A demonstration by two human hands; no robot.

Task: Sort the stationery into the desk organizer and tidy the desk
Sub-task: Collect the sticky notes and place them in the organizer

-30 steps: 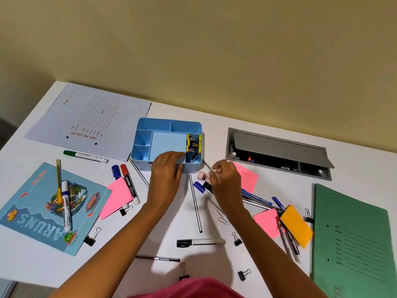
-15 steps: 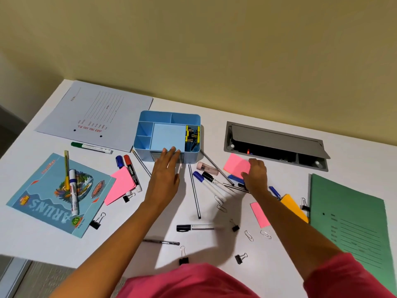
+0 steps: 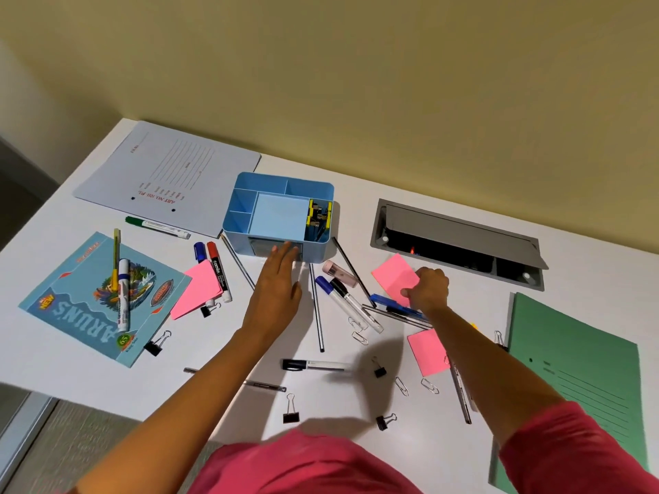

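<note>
A light blue desk organizer (image 3: 235, 208) stands at the back middle of the white desk, with yellow and black clips in its right compartment. My left hand (image 3: 276, 290) lies flat with straight fingers, its fingertips touching the organizer's front wall. My right hand (image 3: 428, 288) has curled fingers that pinch the near corner of a pink sticky pad (image 3: 394, 274). Markers (image 3: 344, 297), pens and thin pencils (image 3: 316, 308) lie scattered between my hands. A second pink pad (image 3: 426, 351) lies nearer me, a third (image 3: 198, 288) to the left.
A pale file (image 3: 171, 172) and a blue booklet (image 3: 71, 304) with two pens on it lie at the left. A green folder (image 3: 577, 372) lies at the right. An open grey cable hatch (image 3: 456, 240) sits at the back right. Binder clips (image 3: 290, 411) and paper clips (image 3: 401, 385) dot the near desk.
My right hand moved right from the pens by the organizer to the pink pad and took hold of its corner. My left hand let go of the organizer and flattened against its front.
</note>
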